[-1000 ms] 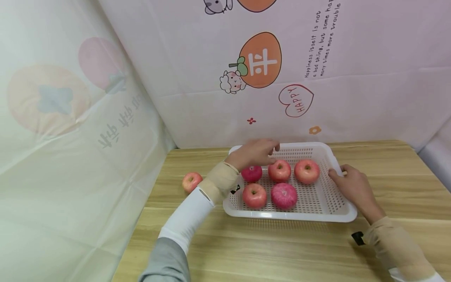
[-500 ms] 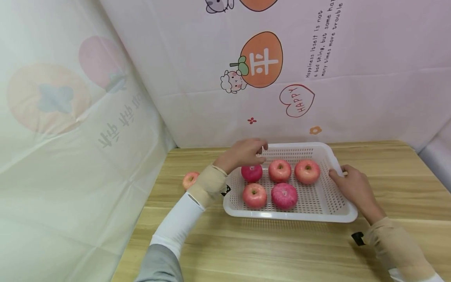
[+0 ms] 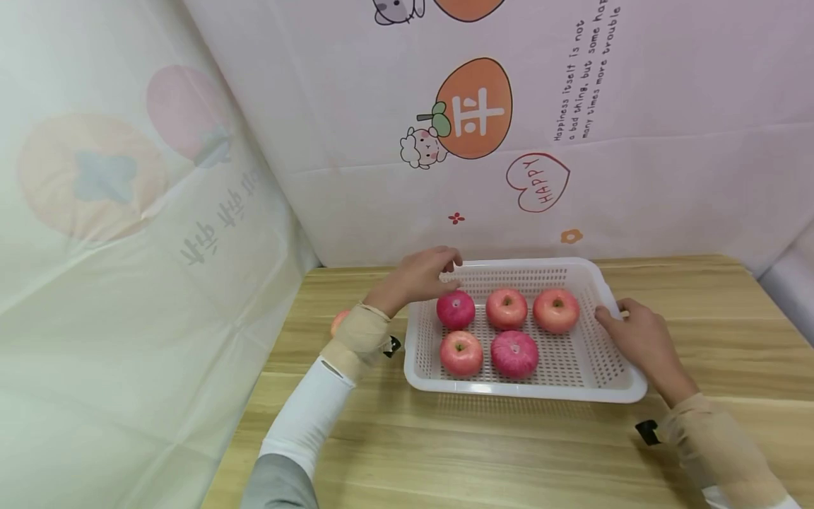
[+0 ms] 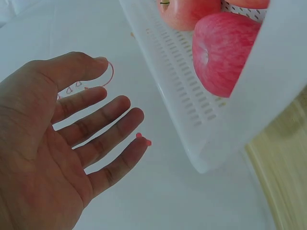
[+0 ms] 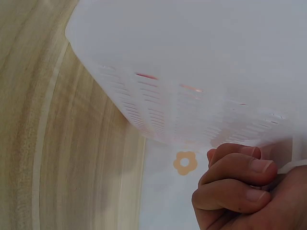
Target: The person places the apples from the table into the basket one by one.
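A white perforated plastic basket (image 3: pixel 509 389) holds several apples, among them a deep pink one (image 3: pixel 456 309) at its back left and a larger pink one (image 3: pixel 514 355) at the front. My left hand (image 3: pixel 420 276) hovers at the basket's back left corner. Nothing lies between its loosely bent, spread fingers in the left wrist view, where the basket wall (image 4: pixel 177 129) stands to their right. On the right side, my right hand (image 3: pixel 642 341) grips the basket's rim, with the thumb on top. The right wrist view shows those curled fingers (image 5: pixel 230 191) at the rim.
Another apple (image 3: pixel 340 322) lies on the wooden table (image 3: pixel 445 452) left of the basket, mostly hidden behind my left forearm. A printed white cloth (image 3: pixel 356 198) hangs behind the table, and a second cloth (image 3: pixel 152 304) bounds the left side.
My left hand has moved left, from above the apples to the basket's back left corner. My left forearm now covers more of the apple on the table. My right hand keeps its grip.
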`<state>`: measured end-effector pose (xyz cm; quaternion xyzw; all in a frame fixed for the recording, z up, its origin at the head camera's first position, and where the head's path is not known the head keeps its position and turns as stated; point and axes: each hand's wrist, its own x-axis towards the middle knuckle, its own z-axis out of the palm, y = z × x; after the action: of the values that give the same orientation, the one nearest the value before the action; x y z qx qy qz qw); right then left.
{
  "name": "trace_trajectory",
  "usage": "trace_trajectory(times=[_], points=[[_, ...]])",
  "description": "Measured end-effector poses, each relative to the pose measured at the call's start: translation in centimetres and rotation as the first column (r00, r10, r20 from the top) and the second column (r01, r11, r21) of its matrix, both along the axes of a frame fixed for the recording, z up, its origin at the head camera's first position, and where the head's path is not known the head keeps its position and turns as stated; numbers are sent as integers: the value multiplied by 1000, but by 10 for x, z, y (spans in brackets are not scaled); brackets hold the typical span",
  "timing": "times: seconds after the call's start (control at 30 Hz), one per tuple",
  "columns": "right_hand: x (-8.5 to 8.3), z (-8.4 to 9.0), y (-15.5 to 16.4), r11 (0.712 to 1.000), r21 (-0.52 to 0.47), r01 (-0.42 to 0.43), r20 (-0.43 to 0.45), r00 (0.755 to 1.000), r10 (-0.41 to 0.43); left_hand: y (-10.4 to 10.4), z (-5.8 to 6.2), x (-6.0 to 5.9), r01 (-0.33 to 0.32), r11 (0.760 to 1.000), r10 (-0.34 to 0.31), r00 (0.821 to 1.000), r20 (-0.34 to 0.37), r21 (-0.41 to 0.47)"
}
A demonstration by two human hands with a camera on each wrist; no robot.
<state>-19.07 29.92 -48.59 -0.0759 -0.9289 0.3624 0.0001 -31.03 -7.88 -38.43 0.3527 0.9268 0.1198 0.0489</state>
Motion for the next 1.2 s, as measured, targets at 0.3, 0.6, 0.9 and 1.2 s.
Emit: trace_trajectory(times=[0.3, 0.6, 0.9, 1.2], points=[[0, 0, -1, 1000, -2, -2, 3, 1000, 2, -20, 1, 4, -35, 997, 37, 999, -28, 64], [0, -1, 1, 1000, 6, -4, -4, 1000, 4, -43, -4, 6, -83, 993, 88, 995, -51, 85], [0, 2, 1, 1000, 8, -3, 5, 1000, 3, -63, -9, 9, -108, 988, 115, 992, -53, 114], [0, 0, 1, 1000, 9, -2, 7, 1000, 2, -77, -14, 11, -157, 980, 163, 986, -41, 125]])
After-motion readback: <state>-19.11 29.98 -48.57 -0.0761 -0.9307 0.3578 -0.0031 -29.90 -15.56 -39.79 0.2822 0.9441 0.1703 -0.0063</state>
